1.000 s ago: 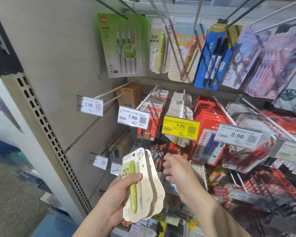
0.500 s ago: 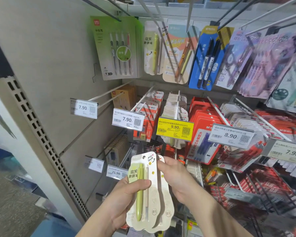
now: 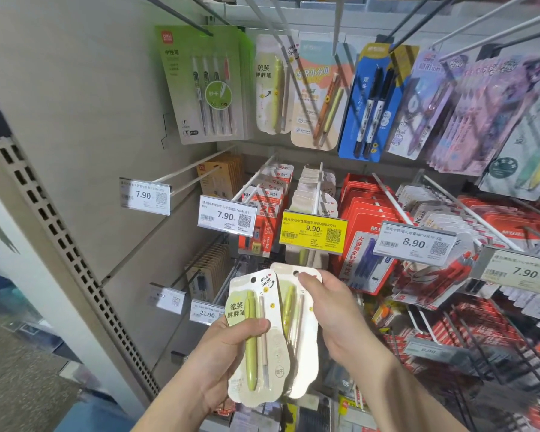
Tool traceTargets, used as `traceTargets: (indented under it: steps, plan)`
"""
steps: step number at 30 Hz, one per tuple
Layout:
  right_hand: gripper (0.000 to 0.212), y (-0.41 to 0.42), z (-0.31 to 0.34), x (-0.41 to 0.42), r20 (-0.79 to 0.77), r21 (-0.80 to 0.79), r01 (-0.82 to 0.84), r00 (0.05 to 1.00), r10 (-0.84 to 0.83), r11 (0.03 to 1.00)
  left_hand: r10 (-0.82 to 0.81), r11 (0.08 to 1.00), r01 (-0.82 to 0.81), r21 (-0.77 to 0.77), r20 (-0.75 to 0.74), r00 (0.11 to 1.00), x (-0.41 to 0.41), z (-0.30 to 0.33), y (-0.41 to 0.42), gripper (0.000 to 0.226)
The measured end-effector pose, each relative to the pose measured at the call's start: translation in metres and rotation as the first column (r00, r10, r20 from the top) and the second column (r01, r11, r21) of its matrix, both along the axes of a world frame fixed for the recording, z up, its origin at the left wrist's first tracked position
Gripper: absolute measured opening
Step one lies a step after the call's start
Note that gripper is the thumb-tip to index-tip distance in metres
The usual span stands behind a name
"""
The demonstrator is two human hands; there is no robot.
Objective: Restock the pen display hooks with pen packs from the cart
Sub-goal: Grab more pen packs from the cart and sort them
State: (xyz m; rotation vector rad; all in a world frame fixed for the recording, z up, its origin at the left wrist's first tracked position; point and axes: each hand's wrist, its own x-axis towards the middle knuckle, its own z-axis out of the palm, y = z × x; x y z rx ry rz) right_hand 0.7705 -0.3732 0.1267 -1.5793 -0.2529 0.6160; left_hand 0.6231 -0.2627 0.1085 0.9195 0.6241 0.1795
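Observation:
My left hand [image 3: 223, 360] grips a cream pen pack [image 3: 258, 341] holding a green pen, thumb across its front. My right hand [image 3: 328, 310] pinches a second matching pack [image 3: 296, 322] near its hang hole, fanned out to the right from behind the first. Straight above them a white hook [image 3: 318, 194] carries several of the same cream packs [image 3: 312, 194] behind a yellow 9.90 price tag [image 3: 313, 232]. Both hands sit just below that tag.
Neighbouring hooks hold red refill packs [image 3: 367, 232], orange-red packs [image 3: 268, 210] and brown packs [image 3: 222, 179], each with a white price tag. An upper row hangs green, blue and purple pen packs. A grey perforated upright [image 3: 75, 263] bounds the left.
My right hand, free a second ago, has reached in and taken hold of the rear pack, pulling it rightward out of the stack. The packs have risen slightly toward the yellow tag.

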Motion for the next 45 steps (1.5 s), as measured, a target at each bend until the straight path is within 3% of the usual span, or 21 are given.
traceTargets:
  steps: [7,10,27,45]
  plan:
    - [0.014,-0.005,0.016,0.007,0.078,0.200,0.156,0.982,-0.174,0.967,0.072,0.996,-0.073,-0.042,-0.028,0.997,0.000,0.003,0.003,0.045]
    - [0.013,-0.010,0.024,0.009,0.094,0.264,0.135,0.982,-0.164,0.955,0.114,0.992,-0.118,-0.053,-0.074,0.991,-0.002,0.000,0.006,0.041]
    - [0.021,0.000,0.043,0.003,0.266,0.386,0.046,0.951,-0.159,0.922,0.135,0.986,-0.144,-0.081,-0.109,0.985,-0.011,-0.003,0.015,0.020]
    - [0.021,0.017,0.042,0.013,0.281,0.418,0.158,0.914,-0.293,0.895,0.159,0.983,-0.167,-0.076,-0.110,0.981,-0.017,-0.001,0.028,0.023]
